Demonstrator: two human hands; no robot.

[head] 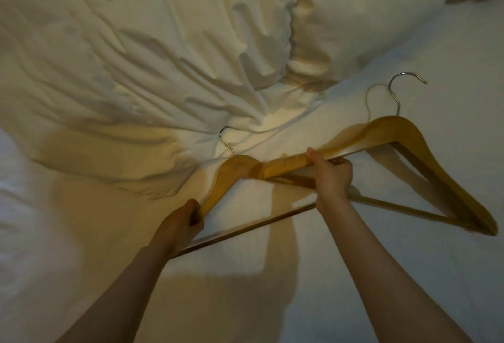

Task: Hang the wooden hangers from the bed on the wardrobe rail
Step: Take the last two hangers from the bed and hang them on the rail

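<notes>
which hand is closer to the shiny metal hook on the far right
Right. The right hand grips a pale wooden hanger below and left of the curved silver metal hook; the left hand is much farther left, holding a second wooden hanger.

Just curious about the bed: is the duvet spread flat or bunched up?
Bunched up: the duvet lies heaped in deep folds and creases beside the flatter sheet.

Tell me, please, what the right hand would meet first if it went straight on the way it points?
The right hand, gripping a hanger, points up-left in the picture; past the hanger it would likely meet the rumpled duvet first, though depth is unclear.
</notes>
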